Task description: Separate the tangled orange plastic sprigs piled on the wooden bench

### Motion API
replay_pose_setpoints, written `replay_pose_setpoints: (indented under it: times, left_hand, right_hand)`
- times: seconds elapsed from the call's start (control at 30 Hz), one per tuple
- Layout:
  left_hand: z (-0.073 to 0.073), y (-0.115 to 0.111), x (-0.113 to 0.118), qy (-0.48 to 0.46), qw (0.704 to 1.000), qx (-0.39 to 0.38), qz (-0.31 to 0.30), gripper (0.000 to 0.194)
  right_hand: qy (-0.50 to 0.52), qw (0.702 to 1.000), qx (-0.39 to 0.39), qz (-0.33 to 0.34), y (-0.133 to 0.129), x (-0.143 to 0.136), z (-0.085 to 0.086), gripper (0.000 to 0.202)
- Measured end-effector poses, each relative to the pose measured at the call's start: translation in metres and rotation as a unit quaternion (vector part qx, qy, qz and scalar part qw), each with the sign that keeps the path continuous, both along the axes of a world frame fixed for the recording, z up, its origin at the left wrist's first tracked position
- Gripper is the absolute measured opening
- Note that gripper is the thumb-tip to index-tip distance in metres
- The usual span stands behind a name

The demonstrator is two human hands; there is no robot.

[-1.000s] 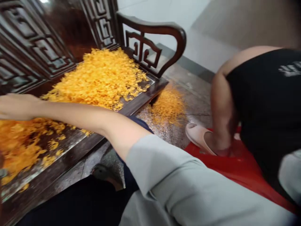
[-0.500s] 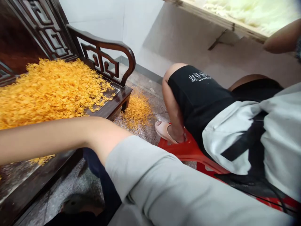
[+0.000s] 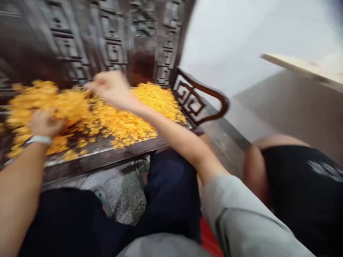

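A broad heap of small yellow-orange flower-like pieces [image 3: 150, 107] covers the seat of a dark carved wooden bench [image 3: 107, 151]. My left hand [image 3: 45, 123], with a pale band at its wrist, is at the left part of the heap. Its fingers curl around a bunch of yellow pieces [image 3: 73, 105], though blur softens the outline. Above the middle of the heap is my right hand [image 3: 111, 87], smeared by motion. Its fingertips look pinched together toward the left, and whatever they hold cannot be made out.
A curved armrest [image 3: 205, 100] closes the bench's right end. Beside me on the right is another person's knee in black shorts [image 3: 300, 178]. A pale board [image 3: 294, 66] juts out at the upper right. Part of a red stool [image 3: 209, 237] shows below my right sleeve.
The view has swung left toward the bench, bringing both my hands into sight over the yellow heap. The neighbouring person and the board have shifted to the right edge.
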State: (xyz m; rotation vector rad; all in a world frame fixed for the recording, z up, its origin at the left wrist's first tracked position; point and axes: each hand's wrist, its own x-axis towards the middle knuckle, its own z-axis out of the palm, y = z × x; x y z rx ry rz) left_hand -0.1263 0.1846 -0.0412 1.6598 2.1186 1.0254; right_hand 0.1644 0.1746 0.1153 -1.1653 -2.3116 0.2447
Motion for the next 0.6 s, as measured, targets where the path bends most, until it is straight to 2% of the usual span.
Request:
replay_pose_setpoints:
  times: [0.03, 0.07, 0.13, 0.2, 0.27, 0.37, 0.43, 0.47, 0.53, 0.6]
  left_hand:
    - [-0.011, -0.009, -0.025, 0.038, 0.997, -0.015, 0.058, 0.025]
    - [-0.020, -0.014, -0.047, 0.088, 0.989, -0.036, 0.117, 0.028]
    - [-0.035, -0.016, -0.076, 0.112, 0.983, -0.035, 0.142, 0.042]
    - [-0.041, -0.012, -0.085, 0.125, 0.980, 0.003, 0.157, 0.055]
    - [-0.040, -0.009, -0.078, 0.140, 0.979, 0.049, 0.142, 0.066]
    - [-0.025, -0.009, -0.055, 0.145, 0.978, 0.103, 0.106, 0.089]
    - [-0.007, -0.010, -0.039, 0.137, 0.977, 0.121, 0.107, 0.103]
    - [0.004, -0.009, -0.031, 0.131, 0.977, 0.128, 0.107, 0.104]
    - [0.028, -0.008, -0.012, 0.109, 0.976, 0.148, 0.115, 0.095]
    - [0.050, -0.008, 0.013, 0.071, 0.979, 0.171, 0.080, 0.069]
  right_hand:
    - [0.086, 0.996, 0.005, -0.038, 0.007, 0.017, 0.010, 0.043]
    - [0.193, 0.978, 0.026, -0.073, 0.016, 0.035, 0.021, 0.042]
    - [0.334, 0.940, 0.015, -0.068, 0.032, 0.069, 0.039, 0.039]
    - [0.416, 0.908, -0.046, -0.007, 0.038, 0.094, 0.043, 0.039]
    - [0.437, 0.894, -0.100, 0.027, 0.034, 0.105, 0.034, 0.038]
    - [0.388, 0.912, -0.133, 0.014, 0.026, 0.102, 0.011, 0.042]
    - [0.336, 0.932, -0.135, -0.003, 0.023, 0.095, 0.001, 0.049]
    - [0.315, 0.940, -0.133, -0.016, 0.022, 0.091, -0.002, 0.053]
    - [0.284, 0.948, -0.139, -0.030, 0.021, 0.083, -0.005, 0.057]
    - [0.261, 0.951, -0.166, -0.019, 0.021, 0.076, -0.006, 0.058]
